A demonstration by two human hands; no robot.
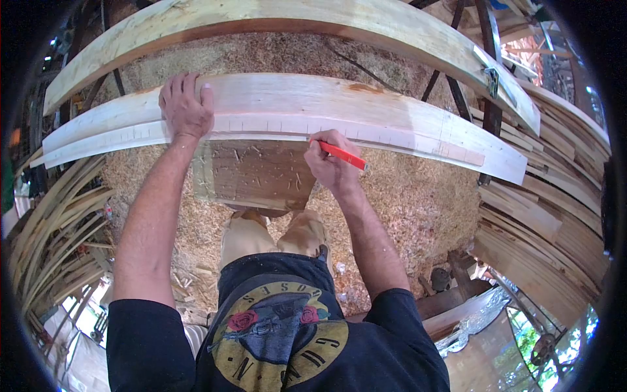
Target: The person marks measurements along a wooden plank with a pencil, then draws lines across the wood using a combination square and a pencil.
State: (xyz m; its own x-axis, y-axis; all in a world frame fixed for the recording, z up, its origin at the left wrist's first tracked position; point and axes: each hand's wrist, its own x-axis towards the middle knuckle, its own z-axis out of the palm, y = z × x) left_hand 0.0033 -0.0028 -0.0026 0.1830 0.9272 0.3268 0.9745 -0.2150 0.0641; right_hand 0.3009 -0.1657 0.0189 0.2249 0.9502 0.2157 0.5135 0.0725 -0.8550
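Observation:
A long pale wooden plank (281, 95) lies across in front of me, bowed by the lens. Along its near side runs a lighter band (251, 123) with short, evenly spaced pencil marks; I cannot tell whether it is a separate strip. My left hand (187, 110) rests flat on the plank left of the middle, fingers extended over its top. Closed around a red carpenter's pencil (343, 155), my right hand (332, 160) is at the plank's near edge, right of centre. The pencil's tip is hidden by the fingers.
A second thick plank (261, 14) spans the far side, with a metal clamp (492, 81) near its right end. A wooden board (255, 173) with shavings sits below my hands. Lumber piles (548, 228) stand at right and left. Wood shavings (418, 202) cover the floor.

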